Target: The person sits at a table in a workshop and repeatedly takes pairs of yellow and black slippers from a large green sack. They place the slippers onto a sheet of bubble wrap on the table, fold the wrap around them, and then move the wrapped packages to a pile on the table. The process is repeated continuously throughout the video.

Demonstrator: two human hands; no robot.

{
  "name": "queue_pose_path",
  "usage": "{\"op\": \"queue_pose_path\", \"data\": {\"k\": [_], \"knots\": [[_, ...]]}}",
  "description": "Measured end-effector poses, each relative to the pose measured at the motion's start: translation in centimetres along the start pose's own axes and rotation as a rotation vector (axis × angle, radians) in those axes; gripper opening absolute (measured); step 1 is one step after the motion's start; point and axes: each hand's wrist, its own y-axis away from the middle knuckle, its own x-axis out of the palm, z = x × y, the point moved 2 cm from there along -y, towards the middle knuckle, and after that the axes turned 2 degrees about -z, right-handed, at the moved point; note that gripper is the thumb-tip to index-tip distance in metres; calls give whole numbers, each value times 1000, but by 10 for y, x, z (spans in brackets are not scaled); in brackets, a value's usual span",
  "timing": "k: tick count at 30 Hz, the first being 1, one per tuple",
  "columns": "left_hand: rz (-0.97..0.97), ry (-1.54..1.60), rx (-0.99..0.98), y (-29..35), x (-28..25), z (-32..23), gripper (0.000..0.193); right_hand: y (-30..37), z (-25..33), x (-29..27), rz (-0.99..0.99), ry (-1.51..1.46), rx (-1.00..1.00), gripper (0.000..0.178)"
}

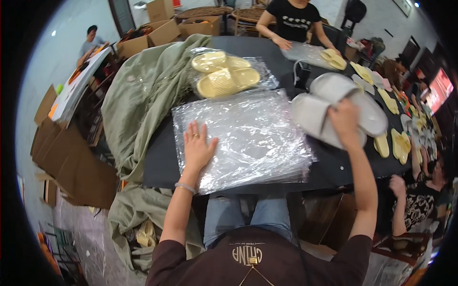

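My left hand [199, 148] lies flat with fingers stretched on a stack of clear plastic bags [248, 138] in front of me. To the right, my right hand [344, 119] has its fingers curled at the straps of a pair of light grey slippers [317, 112], one partly over the other. The hand is a little blurred. Beyond the stack rests a pair of yellow slippers [224, 82] in a clear plastic bag [268, 76].
A green cloth [143, 95] drapes over the dark table's [160, 167] left side. Loose yellow slippers [400, 145] lie along the right. A co-worker [293, 21] handles a clear bag across the table; another person [424, 195] sits at the right. Cardboard boxes [71, 162] stand on the left.
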Motion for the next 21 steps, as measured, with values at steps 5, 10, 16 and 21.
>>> {"op": "queue_pose_path", "data": {"k": [5,10,16,21], "knots": [[-100,-12,-17,5,0,4,77,-44,48,-85,-349,-289,186,30],[-267,197,-62,4,8,32,65,-32,213,-69,160,-776,241,34],[-25,798,17,27,144,101,44,70,342,100,250,-777,-2,47],[-27,1071,-89,29,140,100,46,62,345,103,421,-750,60,50]]}}
